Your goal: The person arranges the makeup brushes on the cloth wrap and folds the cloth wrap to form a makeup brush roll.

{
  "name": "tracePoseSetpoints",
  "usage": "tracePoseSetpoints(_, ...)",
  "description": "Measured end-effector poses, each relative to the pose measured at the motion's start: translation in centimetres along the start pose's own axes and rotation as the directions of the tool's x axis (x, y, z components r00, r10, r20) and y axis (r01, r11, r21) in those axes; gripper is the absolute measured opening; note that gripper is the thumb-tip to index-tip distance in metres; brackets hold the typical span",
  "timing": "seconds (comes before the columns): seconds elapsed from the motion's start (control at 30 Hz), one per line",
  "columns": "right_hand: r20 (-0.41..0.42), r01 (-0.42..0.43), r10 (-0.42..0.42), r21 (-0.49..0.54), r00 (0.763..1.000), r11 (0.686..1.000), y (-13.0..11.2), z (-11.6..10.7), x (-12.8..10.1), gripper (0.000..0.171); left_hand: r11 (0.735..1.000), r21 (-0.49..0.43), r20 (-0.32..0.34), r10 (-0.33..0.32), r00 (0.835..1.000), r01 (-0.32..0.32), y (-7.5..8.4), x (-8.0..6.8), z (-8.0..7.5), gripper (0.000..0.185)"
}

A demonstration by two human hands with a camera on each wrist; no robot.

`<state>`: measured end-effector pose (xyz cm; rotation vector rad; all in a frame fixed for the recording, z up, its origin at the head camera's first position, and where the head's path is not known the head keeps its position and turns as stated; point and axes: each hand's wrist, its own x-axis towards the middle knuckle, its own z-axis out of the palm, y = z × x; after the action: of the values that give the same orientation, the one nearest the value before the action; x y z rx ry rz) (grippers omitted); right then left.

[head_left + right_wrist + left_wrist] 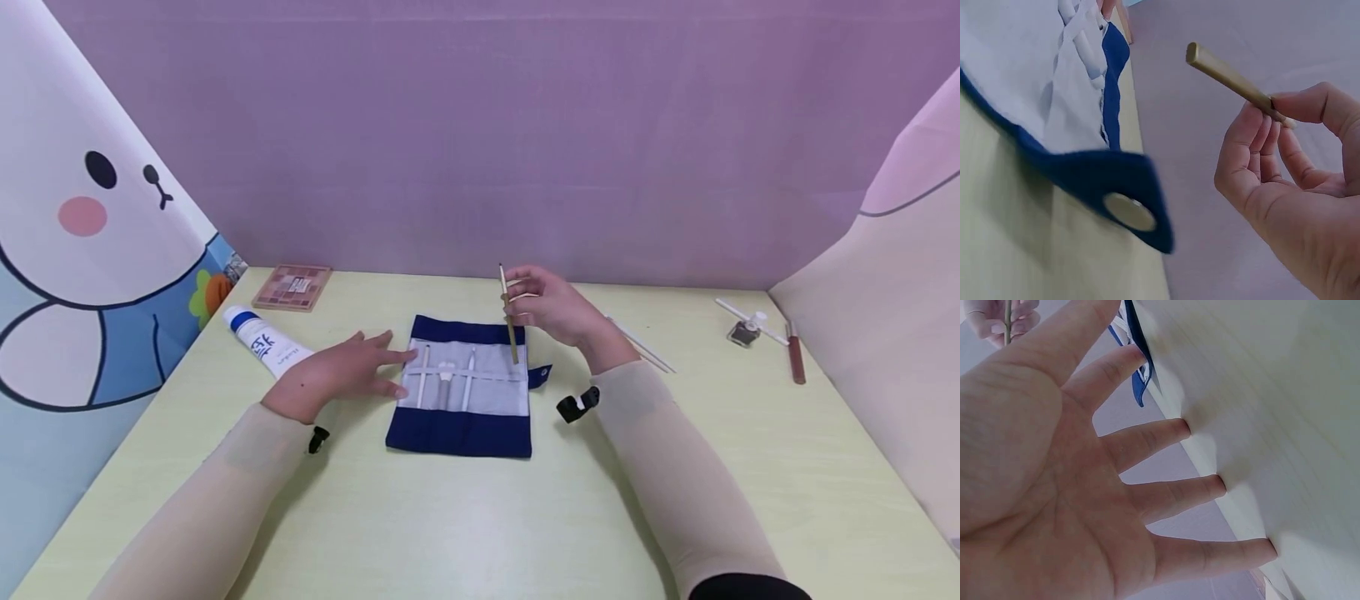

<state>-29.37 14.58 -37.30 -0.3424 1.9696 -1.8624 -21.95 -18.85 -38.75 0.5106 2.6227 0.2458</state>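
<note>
the right hand (551, 310) pinches a thin gold-handled brush (509, 318) in thumb and fingertips, upright above the far right corner of the blue and white roll-up pouch (461, 387) on the yellow bench (465, 517). the left hand (337, 375) lies flat with fingers spread, fingertips touching the pouch's left edge, just beside a white tube (262, 340).

- tube (264, 340), left of the blue cloth pouch (461, 387): white with a blue cap, large blue characters printed on its side plus smaller print below them; too blurred to read
- makeup palette (292, 287), behind the tube: small label patch in its middle, unreadable
- nothing else carries text
</note>
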Motion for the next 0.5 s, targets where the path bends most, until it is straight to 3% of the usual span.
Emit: tracePoseSetpoints(0.5,-0.023,-0.044,0.046,0.080,0.999,0.996,1.8,1.1,1.7,0.056,1.000,0.000,-0.006,0.003,1.000,-0.003,0.0,0.0,0.1,0.076)
